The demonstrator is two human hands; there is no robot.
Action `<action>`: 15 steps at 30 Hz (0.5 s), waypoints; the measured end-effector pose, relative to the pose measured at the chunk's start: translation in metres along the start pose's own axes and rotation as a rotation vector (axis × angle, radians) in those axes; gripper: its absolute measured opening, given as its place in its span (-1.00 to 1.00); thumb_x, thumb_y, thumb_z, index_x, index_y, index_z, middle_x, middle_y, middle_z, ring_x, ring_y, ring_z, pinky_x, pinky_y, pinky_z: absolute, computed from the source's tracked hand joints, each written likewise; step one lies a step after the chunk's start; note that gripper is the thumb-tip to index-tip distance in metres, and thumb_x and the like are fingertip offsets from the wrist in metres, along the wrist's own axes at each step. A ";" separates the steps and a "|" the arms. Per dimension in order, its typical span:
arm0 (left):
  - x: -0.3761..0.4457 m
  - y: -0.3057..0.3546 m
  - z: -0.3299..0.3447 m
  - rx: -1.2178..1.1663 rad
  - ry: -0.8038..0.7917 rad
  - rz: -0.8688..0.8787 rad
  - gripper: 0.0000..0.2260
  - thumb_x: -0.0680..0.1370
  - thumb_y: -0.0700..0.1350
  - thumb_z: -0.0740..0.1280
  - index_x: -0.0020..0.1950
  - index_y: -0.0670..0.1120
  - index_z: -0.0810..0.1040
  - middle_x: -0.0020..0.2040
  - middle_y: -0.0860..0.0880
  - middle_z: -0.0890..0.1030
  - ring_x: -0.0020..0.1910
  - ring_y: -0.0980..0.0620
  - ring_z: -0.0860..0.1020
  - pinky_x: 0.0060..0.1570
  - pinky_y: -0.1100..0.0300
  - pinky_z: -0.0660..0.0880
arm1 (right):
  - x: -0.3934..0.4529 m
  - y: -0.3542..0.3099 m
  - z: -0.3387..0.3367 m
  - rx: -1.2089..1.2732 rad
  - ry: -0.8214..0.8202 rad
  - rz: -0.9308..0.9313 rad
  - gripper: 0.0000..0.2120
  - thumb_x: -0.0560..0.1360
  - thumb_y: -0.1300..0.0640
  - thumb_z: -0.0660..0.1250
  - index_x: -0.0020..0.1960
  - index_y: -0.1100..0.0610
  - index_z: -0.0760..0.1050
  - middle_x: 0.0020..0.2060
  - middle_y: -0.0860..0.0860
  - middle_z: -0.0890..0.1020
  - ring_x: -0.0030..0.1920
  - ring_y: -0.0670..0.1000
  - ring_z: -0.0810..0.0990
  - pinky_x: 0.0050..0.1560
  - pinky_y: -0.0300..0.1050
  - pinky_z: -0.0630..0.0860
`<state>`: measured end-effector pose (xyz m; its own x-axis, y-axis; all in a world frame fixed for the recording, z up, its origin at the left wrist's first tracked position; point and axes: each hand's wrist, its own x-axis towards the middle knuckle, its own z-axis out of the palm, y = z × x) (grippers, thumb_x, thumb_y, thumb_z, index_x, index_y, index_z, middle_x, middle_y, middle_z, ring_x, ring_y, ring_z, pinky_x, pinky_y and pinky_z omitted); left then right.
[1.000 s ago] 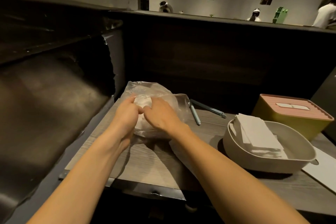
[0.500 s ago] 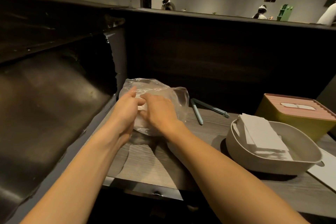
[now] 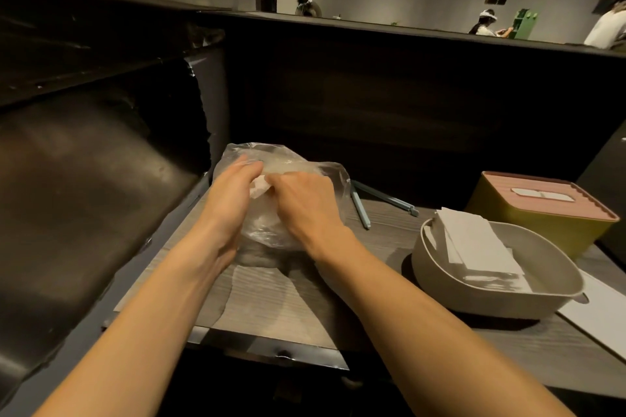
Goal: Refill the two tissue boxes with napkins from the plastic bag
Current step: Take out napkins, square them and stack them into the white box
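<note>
A clear plastic bag (image 3: 271,159) holding white napkins (image 3: 259,187) lies on the wooden table (image 3: 264,301) near its far left corner. Both my hands are on the bag. My left hand (image 3: 233,193) cups its left side with the fingers stretched along the plastic. My right hand (image 3: 303,200) grips the bag's top from the right, fingers curled next to the white napkins. An open beige tissue box (image 3: 440,278) with a tilted stack of napkins (image 3: 474,244) stands at the right. Behind it sits a yellow tissue box with a pink lid (image 3: 542,213).
A light blue sealing clip (image 3: 360,206) lies open on the table right of the bag. A white sheet (image 3: 599,311) lies at the right edge. A dark padded bench (image 3: 84,179) runs along the left, and a dark partition wall (image 3: 389,95) stands behind the table. People sit far back.
Both hands stay on the bag and have shifted only slightly; the right fingers now sit further over the napkins. The view has tilted a little.
</note>
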<state>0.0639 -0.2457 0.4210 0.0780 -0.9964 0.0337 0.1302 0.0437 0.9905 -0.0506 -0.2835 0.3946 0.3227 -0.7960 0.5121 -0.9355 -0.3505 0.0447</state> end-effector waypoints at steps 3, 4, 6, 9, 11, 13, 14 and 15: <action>-0.003 0.001 0.002 0.006 -0.014 0.044 -0.73 0.72 -0.19 0.17 -0.14 0.07 0.46 -0.43 0.34 0.60 -0.36 0.45 0.57 -0.37 0.55 0.42 | -0.002 0.000 -0.007 0.005 -0.006 0.008 -0.71 0.68 0.10 0.13 0.22 0.04 0.60 0.06 0.04 0.68 0.06 0.12 0.64 -0.17 -0.03 0.23; -0.004 0.000 0.003 0.005 -0.014 0.061 -0.74 0.72 -0.18 0.17 -0.11 0.06 0.47 -0.41 0.36 0.60 -0.35 0.47 0.56 -0.38 0.57 0.41 | -0.003 0.001 -0.009 0.010 -0.003 0.018 -0.73 0.68 0.12 0.13 0.19 0.07 0.60 0.05 0.05 0.67 0.05 0.13 0.63 -0.17 -0.03 0.21; -0.002 -0.005 0.001 -0.010 -0.029 0.086 -0.83 0.71 -0.15 0.18 0.04 0.00 0.55 -0.18 0.38 0.64 -0.26 0.48 0.56 -0.35 0.60 0.39 | -0.005 0.003 -0.010 0.044 0.026 0.047 -0.78 0.68 0.15 0.15 0.10 0.12 0.58 0.01 0.08 0.66 0.01 0.16 0.62 -0.19 -0.02 0.20; -0.007 -0.001 0.000 -0.033 -0.051 0.097 -0.81 0.71 -0.14 0.19 0.04 0.03 0.58 -0.15 0.43 0.63 -0.22 0.51 0.54 -0.31 0.62 0.38 | -0.010 0.004 -0.007 0.150 0.133 0.096 -0.88 0.63 0.21 0.26 -0.05 0.15 0.55 -0.14 0.09 0.65 -0.14 0.19 0.63 -0.28 -0.01 0.28; -0.007 -0.002 0.000 -0.012 -0.069 0.117 -0.70 0.71 -0.17 0.18 -0.15 0.10 0.54 -0.33 0.45 0.59 -0.26 0.53 0.53 -0.28 0.59 0.39 | -0.014 0.005 -0.006 0.212 0.298 0.114 -0.91 0.57 0.21 0.31 -0.06 0.13 0.59 -0.19 0.05 0.68 -0.21 0.15 0.65 -0.31 -0.08 0.35; -0.008 -0.004 0.003 0.015 -0.054 0.138 -0.68 0.71 -0.17 0.18 -0.16 0.11 0.54 -0.31 0.43 0.60 -0.23 0.51 0.54 -0.24 0.57 0.40 | -0.020 0.007 -0.012 0.244 0.422 0.121 -0.82 0.58 0.16 0.29 0.09 0.08 0.65 -0.10 0.00 0.72 -0.16 0.08 0.68 -0.28 -0.09 0.48; -0.007 -0.006 0.002 0.018 -0.045 0.146 -0.70 0.71 -0.16 0.18 -0.13 0.10 0.54 -0.27 0.42 0.61 -0.19 0.51 0.55 -0.18 0.57 0.40 | -0.024 0.008 -0.016 0.270 0.457 0.122 -0.77 0.59 0.15 0.27 0.16 0.06 0.66 -0.05 -0.01 0.73 -0.13 0.06 0.69 -0.25 -0.06 0.55; -0.007 -0.008 0.001 0.012 -0.029 0.151 -0.75 0.71 -0.14 0.19 -0.07 0.09 0.55 -0.13 0.42 0.63 -0.06 0.50 0.55 -0.04 0.54 0.41 | -0.028 0.010 -0.020 0.310 0.484 0.125 -0.74 0.60 0.14 0.26 0.21 0.05 0.65 -0.02 -0.02 0.74 -0.11 0.04 0.70 -0.22 -0.04 0.59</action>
<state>0.0610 -0.2397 0.4126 0.0674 -0.9802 0.1862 0.1076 0.1927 0.9753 -0.0716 -0.2548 0.3982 0.0426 -0.5503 0.8339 -0.8528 -0.4549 -0.2567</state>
